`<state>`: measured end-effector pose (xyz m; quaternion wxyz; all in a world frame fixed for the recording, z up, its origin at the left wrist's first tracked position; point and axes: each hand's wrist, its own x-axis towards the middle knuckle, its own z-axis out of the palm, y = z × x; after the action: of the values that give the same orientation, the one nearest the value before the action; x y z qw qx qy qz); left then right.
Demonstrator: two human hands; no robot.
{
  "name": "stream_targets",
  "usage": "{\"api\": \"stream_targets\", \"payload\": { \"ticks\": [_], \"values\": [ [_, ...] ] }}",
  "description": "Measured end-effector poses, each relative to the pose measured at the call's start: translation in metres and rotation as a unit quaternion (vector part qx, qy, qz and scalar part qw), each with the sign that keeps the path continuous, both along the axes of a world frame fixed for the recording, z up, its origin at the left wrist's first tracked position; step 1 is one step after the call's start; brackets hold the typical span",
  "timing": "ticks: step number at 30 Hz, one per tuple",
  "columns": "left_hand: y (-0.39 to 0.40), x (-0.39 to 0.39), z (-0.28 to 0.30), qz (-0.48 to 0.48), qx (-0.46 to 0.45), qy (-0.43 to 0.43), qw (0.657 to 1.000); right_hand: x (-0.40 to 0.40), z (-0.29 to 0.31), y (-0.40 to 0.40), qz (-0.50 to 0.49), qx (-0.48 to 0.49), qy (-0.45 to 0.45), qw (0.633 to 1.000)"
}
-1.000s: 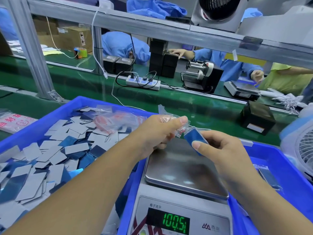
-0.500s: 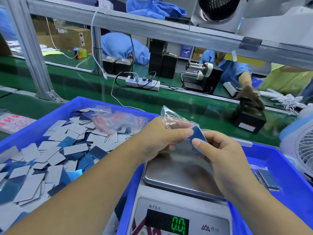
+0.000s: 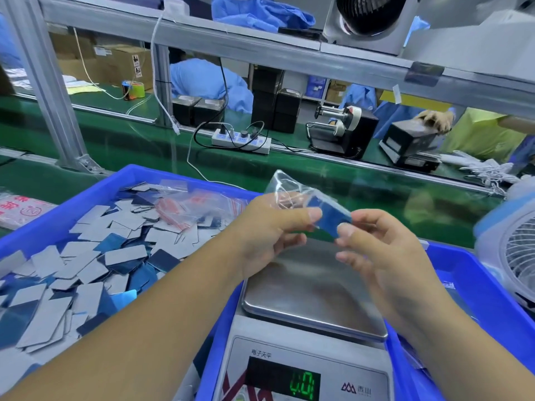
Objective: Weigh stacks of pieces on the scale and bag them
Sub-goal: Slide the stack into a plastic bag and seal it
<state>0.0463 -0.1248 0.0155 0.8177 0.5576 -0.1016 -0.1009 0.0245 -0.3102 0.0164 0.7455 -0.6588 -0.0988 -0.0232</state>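
Note:
A blue stack of pieces [image 3: 328,216] is held above the scale, partly inside a small clear plastic bag [image 3: 285,186]. My left hand [image 3: 270,230] pinches the bag's mouth with thumb and fingers. My right hand [image 3: 376,250] pinches the stack's near end. The digital scale [image 3: 312,296] stands below with a bare steel pan, and its green display [image 3: 302,386] reads about 0.0. Many loose grey and blue pieces [image 3: 86,256] fill the blue tray [image 3: 121,180] on the left, with several spare clear bags [image 3: 191,206] lying on top.
A second blue tray [image 3: 492,299] holds the scale. A white fan [image 3: 515,256] stands at the right edge. Beyond the trays runs a green conveyor belt [image 3: 260,172], with a power strip [image 3: 241,140], black boxes, a tape dispenser [image 3: 341,131] and other workers behind.
The stack has left the scale pan and the reading dropped from about 100.5 to 0.0. Both hands rose slightly, and the stack has slid further into the bag.

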Motion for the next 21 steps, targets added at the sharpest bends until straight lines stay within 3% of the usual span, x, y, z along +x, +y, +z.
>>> {"api": "stream_targets", "payload": {
  "ticks": [3,10,17,21],
  "values": [
    [-0.001,0.001,0.002,0.035,-0.031,0.013,0.999,0.002,-0.001,-0.002,-0.026,0.019,-0.011,0.999],
    [-0.015,-0.011,-0.002,-0.046,-0.008,0.000,0.999,-0.005,-0.004,0.009,-0.037,0.025,-0.051,0.998],
    [-0.030,-0.014,-0.007,0.025,0.002,-0.005,1.000,-0.006,-0.001,0.007,-0.038,0.023,-0.050,0.998],
    [-0.030,-0.015,-0.006,0.009,0.024,-0.020,0.999,-0.007,0.001,0.006,-0.050,-0.007,-0.061,0.997]
  ]
}}
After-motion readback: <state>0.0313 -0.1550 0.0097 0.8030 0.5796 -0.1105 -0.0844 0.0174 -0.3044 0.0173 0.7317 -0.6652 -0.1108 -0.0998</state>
